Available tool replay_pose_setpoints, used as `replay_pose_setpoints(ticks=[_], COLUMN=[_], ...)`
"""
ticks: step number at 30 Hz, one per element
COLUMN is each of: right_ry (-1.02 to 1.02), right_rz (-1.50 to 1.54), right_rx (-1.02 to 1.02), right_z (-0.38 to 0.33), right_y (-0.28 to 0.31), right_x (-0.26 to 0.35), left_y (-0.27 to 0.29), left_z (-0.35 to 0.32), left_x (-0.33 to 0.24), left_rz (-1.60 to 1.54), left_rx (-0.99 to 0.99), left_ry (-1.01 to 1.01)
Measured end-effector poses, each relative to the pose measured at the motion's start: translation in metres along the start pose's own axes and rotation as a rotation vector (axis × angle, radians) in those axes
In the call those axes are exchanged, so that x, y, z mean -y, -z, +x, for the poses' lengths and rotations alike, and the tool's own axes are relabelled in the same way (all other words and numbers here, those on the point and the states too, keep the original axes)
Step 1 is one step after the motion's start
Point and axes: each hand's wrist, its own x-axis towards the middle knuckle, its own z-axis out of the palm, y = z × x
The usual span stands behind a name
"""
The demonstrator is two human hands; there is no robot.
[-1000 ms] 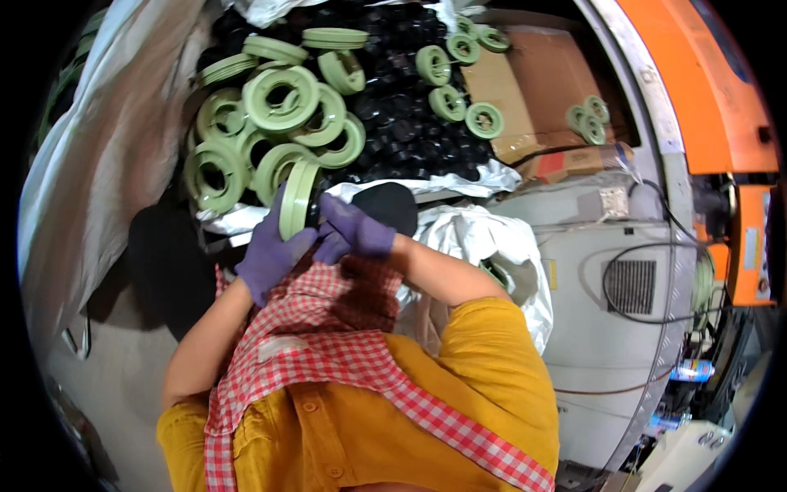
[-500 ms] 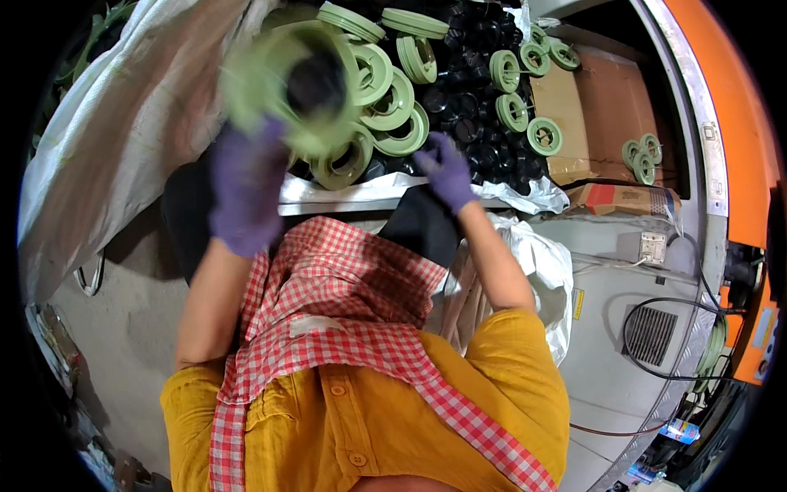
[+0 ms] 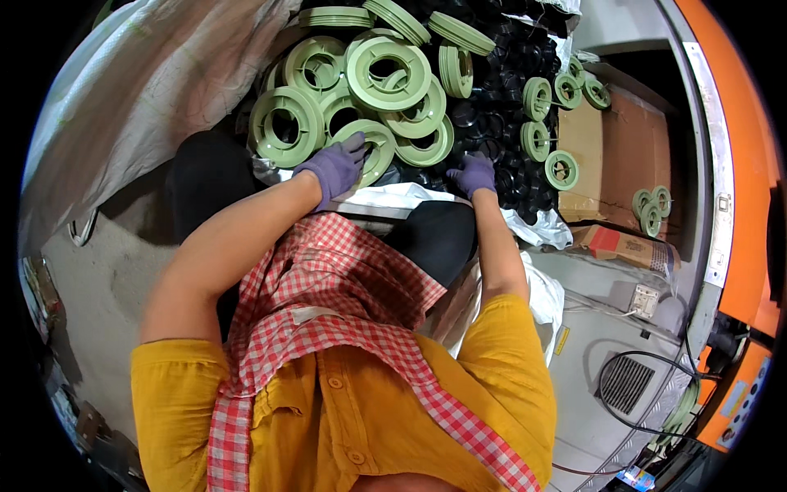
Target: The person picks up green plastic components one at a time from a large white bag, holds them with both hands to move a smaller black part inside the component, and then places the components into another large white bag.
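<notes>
My left hand (image 3: 334, 170), in a purple glove, lies with stretched fingers over the rim of a light green flanged plastic ring (image 3: 379, 164) at the front of a heap. Other green rings lie tilted on one another, among them a large ring (image 3: 410, 88) on top and a ring (image 3: 307, 111) at the left. My right hand (image 3: 475, 175), also gloved, reaches into small black round plastic parts (image 3: 504, 160). Its thumb and fingers look apart, though some fingertips are lost against the black.
Smaller green ring pieces (image 3: 561, 170) lie over the black parts and by an open cardboard box (image 3: 631, 156). A white woven sack (image 3: 156, 107) rises at the left. To the right stand a grey machine panel (image 3: 590, 328), a black cable (image 3: 602, 385) and an orange housing (image 3: 738, 123).
The ring that was raised in my left hand is down among the heap. My left hand has moved right and lower, onto the front ring. My right hand has reached into the black parts.
</notes>
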Motion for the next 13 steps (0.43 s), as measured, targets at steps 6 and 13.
replay_pose_setpoints(ticks=[6,13], right_ry=[-0.340,0.070], right_rz=[1.410,1.511], right_rx=[-0.255,-0.566], right_z=[-0.054,-0.141], right_y=[0.016,0.082], right_x=[-0.012,0.074], left_y=[0.048,0.080], left_z=[-0.003,-0.025], left_x=[0.008,-0.005], left_rz=[-0.452,-1.782], left_rx=[0.005,-0.430], left_ry=[0.178,0.306])
